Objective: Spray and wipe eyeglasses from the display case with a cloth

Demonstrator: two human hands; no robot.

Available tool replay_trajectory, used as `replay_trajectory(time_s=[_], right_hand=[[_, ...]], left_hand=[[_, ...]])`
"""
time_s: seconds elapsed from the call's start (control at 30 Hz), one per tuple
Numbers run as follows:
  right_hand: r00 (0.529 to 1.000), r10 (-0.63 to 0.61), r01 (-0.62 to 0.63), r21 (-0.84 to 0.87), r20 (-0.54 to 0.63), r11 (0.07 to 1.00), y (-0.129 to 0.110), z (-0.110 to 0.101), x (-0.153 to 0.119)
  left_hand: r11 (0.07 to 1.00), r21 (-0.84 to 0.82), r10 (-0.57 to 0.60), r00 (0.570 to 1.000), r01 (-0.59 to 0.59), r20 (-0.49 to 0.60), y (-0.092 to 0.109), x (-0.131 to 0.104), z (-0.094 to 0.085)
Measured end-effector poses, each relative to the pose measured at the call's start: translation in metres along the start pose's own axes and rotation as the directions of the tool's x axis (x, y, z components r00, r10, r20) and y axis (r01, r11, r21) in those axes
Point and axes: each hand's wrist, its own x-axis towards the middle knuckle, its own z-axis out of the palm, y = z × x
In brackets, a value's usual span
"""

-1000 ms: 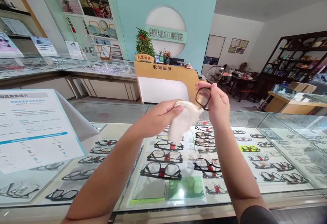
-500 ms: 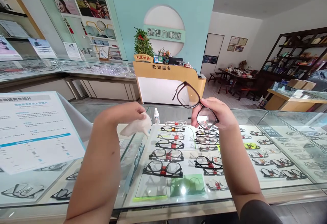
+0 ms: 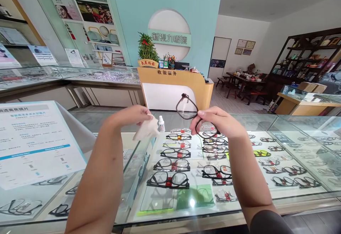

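My left hand (image 3: pixel 137 115) pinches a pale cloth (image 3: pixel 147 129) that hangs down from the fingers. Just right of the cloth, a small white bottle (image 3: pixel 161 124) stands upright on the glass counter. Dark-framed glasses (image 3: pixel 187 108) are held by the bridge between the thumb and fingers of my right hand (image 3: pixel 213 120), tilted, above the counter. Cloth and glasses are apart. Beneath the glass top (image 3: pixel 149 214) lie rows of eyeglasses (image 3: pixel 168 180), several with red tags.
A printed sheet (image 3: pixel 34 138) stands on the counter at the left. Beyond the counter is a wooden cashier desk (image 3: pixel 207 88) with a plant (image 3: pixel 147 49). Another display case (image 3: pixel 310 99) is at the right, near dark shelves.
My right hand has moved left and slightly down with the glasses, which have turned. The cloth in my left hand hangs a little further right. The view has shifted slightly.
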Motion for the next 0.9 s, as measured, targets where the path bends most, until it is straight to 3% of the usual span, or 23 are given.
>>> replay_trajectory(time_s=[0.03,0.1,0.17,0.2,0.3,0.37,0.47,0.6,0.73,0.83,0.9], right_hand=[[1.0,0.0,-0.001,-0.042,-0.03,0.999,0.0,0.003,0.001],[0.993,0.005,-0.022,-0.147,-0.115,0.989,0.002,0.011,0.003],[0.977,-0.017,-0.049,-0.302,-0.214,0.952,0.006,0.021,0.008],[0.967,-0.042,-0.063,-0.394,-0.252,0.917,0.008,0.027,0.011],[0.942,-0.131,-0.12,-0.675,-0.309,0.728,0.014,0.046,0.021],[0.925,-0.173,-0.192,-0.811,-0.337,0.553,0.017,0.058,0.028],[0.898,-0.183,-0.325,-0.885,-0.399,0.332,0.021,0.073,0.036],[0.879,-0.141,-0.42,-0.881,-0.455,0.219,0.021,0.082,0.04],[0.866,-0.142,-0.443,-0.867,-0.48,0.228,0.02,0.076,0.04],[0.861,-0.137,-0.415,-0.832,-0.49,0.369,0.021,0.056,0.036],[0.858,-0.098,-0.362,-0.728,-0.505,0.583,0.022,0.039,0.031]], left_hand=[[0.997,-0.074,0.023,0.999,-0.025,-0.024,0.011,-0.007,0.0],[0.926,-0.358,0.055,0.983,-0.117,-0.177,0.036,-0.022,0.003],[0.79,-0.565,0.048,0.942,-0.239,-0.331,0.061,-0.034,0.011],[0.711,-0.647,0.041,0.935,-0.276,-0.353,0.072,-0.039,0.017],[0.527,-0.775,0.042,0.922,-0.348,-0.385,0.096,-0.048,0.036],[0.472,-0.795,0.068,0.915,-0.381,-0.398,0.106,-0.051,0.05],[0.43,-0.8,0.119,0.905,-0.418,-0.408,0.114,-0.053,0.07],[0.464,-0.772,0.158,0.898,-0.434,-0.41,0.121,-0.054,0.09],[0.596,-0.641,0.222,0.867,-0.483,-0.447,0.12,-0.051,0.095],[0.794,-0.375,0.28,0.835,-0.479,-0.474,0.112,-0.051,0.084],[0.896,-0.158,0.321,0.85,-0.416,-0.418,0.106,-0.054,0.072]])
